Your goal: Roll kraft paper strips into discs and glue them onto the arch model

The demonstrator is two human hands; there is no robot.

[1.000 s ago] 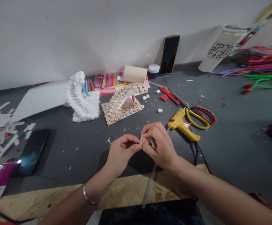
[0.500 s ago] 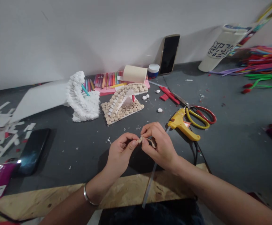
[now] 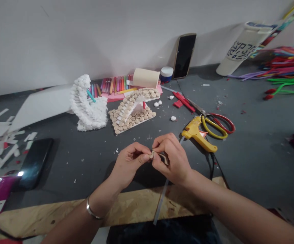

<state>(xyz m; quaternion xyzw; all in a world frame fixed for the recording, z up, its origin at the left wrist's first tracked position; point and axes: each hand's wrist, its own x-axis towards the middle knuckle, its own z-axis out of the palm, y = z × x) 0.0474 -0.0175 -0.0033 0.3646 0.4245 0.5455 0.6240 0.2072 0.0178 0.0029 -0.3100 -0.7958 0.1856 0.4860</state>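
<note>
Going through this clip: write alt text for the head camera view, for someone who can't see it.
The left hand and right hand pinch a small coil of pale strip between their fingertips above a dark grey work table. Beyond them lie a yellow hot glue gun, scissors and a curved staircase model covered in tan discs.

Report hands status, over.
Left hand, right hand: both pinching small tan coil. Yellow hot glue gun beyond right hand, not touching.
</note>
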